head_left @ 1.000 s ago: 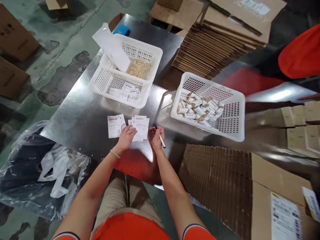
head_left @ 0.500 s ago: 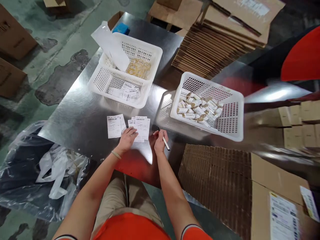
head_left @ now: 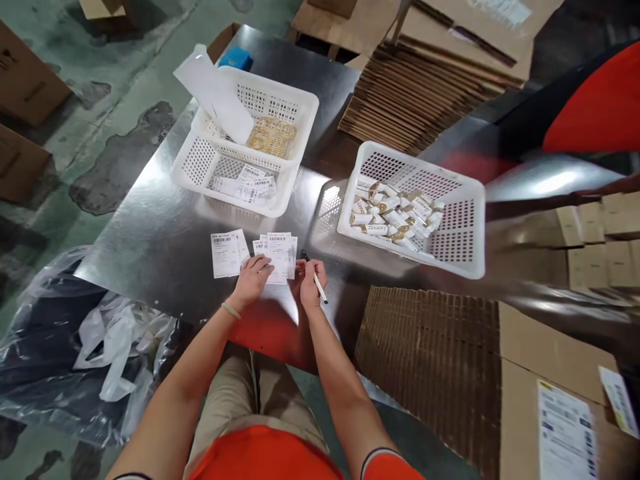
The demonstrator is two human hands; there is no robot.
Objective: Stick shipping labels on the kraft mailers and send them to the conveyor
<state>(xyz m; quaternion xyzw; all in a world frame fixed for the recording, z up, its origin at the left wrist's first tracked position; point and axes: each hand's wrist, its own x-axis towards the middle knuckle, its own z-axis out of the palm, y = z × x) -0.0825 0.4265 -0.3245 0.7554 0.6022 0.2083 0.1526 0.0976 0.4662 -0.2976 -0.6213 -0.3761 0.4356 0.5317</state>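
My right hand [head_left: 313, 283] is closed round a white marker pen [head_left: 319, 288] with black ends, one of which points at the paper slips. Its edge is close beside the right-hand group of printed barcode slips [head_left: 281, 250], which overlap each other on the metal table. Across the lower left of that group lies my left hand [head_left: 254, 277], fingers stretched out and resting on the paper. Left of it, a second small group of slips [head_left: 226, 255] lies on the bare metal.
A divided white basket [head_left: 180, 175] holds slips, yellowish rings and a white sheet. Right of it, another white basket [head_left: 475, 227] contains several white-labelled rolls. Flattened cardboard stacks [head_left: 430, 360] flank the table [head_left: 145, 247]. A plastic-lined bin [head_left: 45, 333] stands at lower left; a red-sleeved person [head_left: 595, 107] is at right.
My right hand has moved a little left with the marker pen, closer to the slips. The left hand stays on the slips; the whole view has shifted slightly.
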